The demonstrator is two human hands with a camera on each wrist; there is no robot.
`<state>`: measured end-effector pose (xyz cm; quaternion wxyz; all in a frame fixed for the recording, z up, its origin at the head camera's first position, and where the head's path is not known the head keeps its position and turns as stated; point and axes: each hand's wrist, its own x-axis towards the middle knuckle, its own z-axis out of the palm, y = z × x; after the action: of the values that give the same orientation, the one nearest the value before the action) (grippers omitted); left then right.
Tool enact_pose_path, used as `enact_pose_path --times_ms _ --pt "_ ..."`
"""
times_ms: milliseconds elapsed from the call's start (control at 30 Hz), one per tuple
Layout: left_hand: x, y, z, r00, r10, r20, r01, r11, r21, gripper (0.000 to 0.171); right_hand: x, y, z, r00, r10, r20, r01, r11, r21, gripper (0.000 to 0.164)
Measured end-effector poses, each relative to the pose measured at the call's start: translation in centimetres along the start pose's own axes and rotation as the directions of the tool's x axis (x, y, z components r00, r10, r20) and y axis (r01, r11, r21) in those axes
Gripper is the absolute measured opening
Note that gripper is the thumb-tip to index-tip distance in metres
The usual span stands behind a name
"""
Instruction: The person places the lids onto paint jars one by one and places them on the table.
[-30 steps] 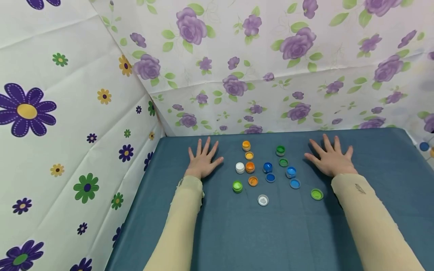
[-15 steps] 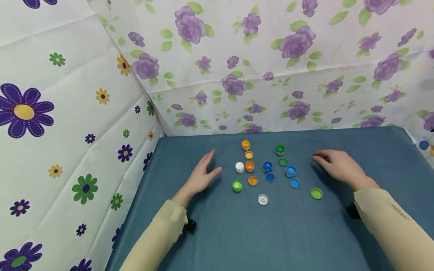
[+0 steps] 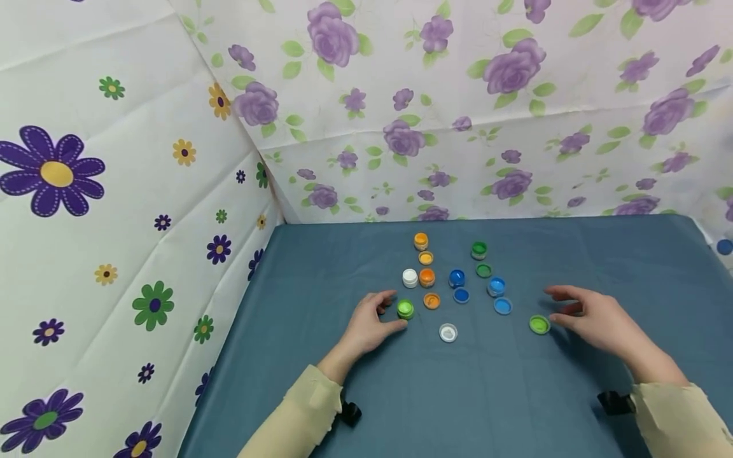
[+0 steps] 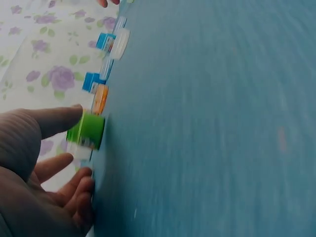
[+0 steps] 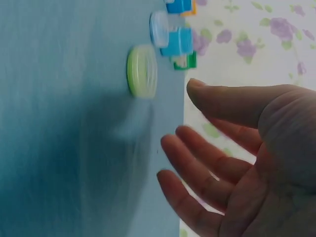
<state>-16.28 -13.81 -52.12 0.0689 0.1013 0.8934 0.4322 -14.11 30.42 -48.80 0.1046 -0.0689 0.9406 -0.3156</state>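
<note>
My left hand point(image 3: 366, 324) reaches beside a small light green paint jar point(image 3: 405, 309), thumb and fingers spread on either side with no grip visible. In the left wrist view, the thumb point(image 4: 59, 121) overlaps the jar's edge; whether it touches I cannot tell. At the right, my right hand point(image 3: 595, 318) hovers just beside a light green lid point(image 3: 539, 325), its fingers loosely bent and holding nothing. The right wrist view shows that lid apart from the fingertips point(image 5: 170, 140). A white lid point(image 3: 448, 333) lies between the hands.
Beyond the left hand stand white point(image 3: 410, 278), orange point(image 3: 427, 278) and yellow-orange point(image 3: 420, 241) paint jars. Dark blue point(image 3: 457, 278), light blue point(image 3: 496, 287) and dark green point(image 3: 479, 250) jars stand farther right, matching lids near several of them. Flowered sheets point(image 3: 343, 159) border the blue-grey tabletop point(image 3: 458, 401).
Both hands lay flat with spread fingers, then lifted. The left hand has moved right and nearer to the light green jar; the right hand has come down beside the light green lid.
</note>
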Motion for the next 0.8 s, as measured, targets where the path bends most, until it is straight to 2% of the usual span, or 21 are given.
enact_pose_path --times_ms 100,200,367,433,567,667,800 --pt "0.5 0.6 0.9 0.999 0.006 -0.052 -0.003 0.998 0.057 0.063 -0.1 -0.5 0.6 1.0 0.011 -0.005 -0.011 1.0 -0.007 0.062" --pt "0.8 1.2 1.8 0.996 -0.019 -0.091 0.028 0.995 0.096 0.055 -0.2 -0.6 0.9 1.0 0.003 -0.022 -0.004 1.0 -0.026 0.063" --pt "0.5 1.8 2.7 0.987 -0.054 -0.152 0.072 0.991 0.116 0.038 0.0 -0.7 1.6 0.999 -0.01 -0.031 0.008 0.998 -0.067 0.065" --pt "0.2 1.8 2.7 0.983 -0.056 -0.175 0.07 0.994 0.078 0.034 0.1 -0.9 2.0 1.0 -0.006 -0.021 0.004 0.997 -0.08 0.068" --pt "-0.4 1.9 2.5 0.978 -0.05 -0.201 0.04 0.998 -0.055 0.032 0.1 -1.1 2.7 1.0 0.007 -0.008 -0.008 0.993 -0.116 0.072" --pt "-0.8 2.1 2.5 0.979 -0.016 -0.204 -0.012 0.991 -0.135 0.033 -0.1 -1.3 3.0 1.0 0.01 -0.016 -0.012 0.989 -0.146 0.071" --pt "-1.4 2.8 2.5 0.977 0.064 -0.205 -0.102 0.978 -0.182 0.033 -0.3 -1.6 3.3 0.999 0.008 -0.031 -0.013 0.985 -0.173 0.057"
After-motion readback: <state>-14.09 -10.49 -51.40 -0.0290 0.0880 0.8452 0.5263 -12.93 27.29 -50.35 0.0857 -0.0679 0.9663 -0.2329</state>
